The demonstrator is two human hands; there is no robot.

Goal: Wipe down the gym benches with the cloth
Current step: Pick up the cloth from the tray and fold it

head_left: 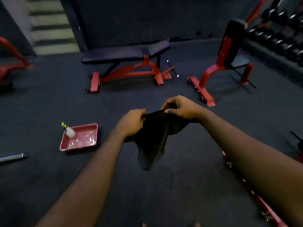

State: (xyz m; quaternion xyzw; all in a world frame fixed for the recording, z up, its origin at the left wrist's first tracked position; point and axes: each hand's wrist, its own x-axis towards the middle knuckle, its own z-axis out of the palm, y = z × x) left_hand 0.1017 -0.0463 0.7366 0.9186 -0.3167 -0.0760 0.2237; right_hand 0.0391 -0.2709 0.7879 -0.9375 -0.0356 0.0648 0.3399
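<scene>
A dark cloth (153, 141) hangs in front of me, stretched between both hands. My left hand (131, 122) pinches its top edge on the left, and my right hand (178, 107) pinches the same edge on the right. Ahead on the floor stands a flat bench (114, 54) with black padding and a red frame. To its right is an upright bench (231, 45) with a steep black backrest and red legs. Neither hand is near either bench.
A red tray (85, 141) lies on the dark floor to my left with a white spray bottle (69, 131) in it. A dumbbell rack (278, 33) lines the right wall. Stairs (49, 25) rise at back left. Red frame parts (262, 202) run along my right.
</scene>
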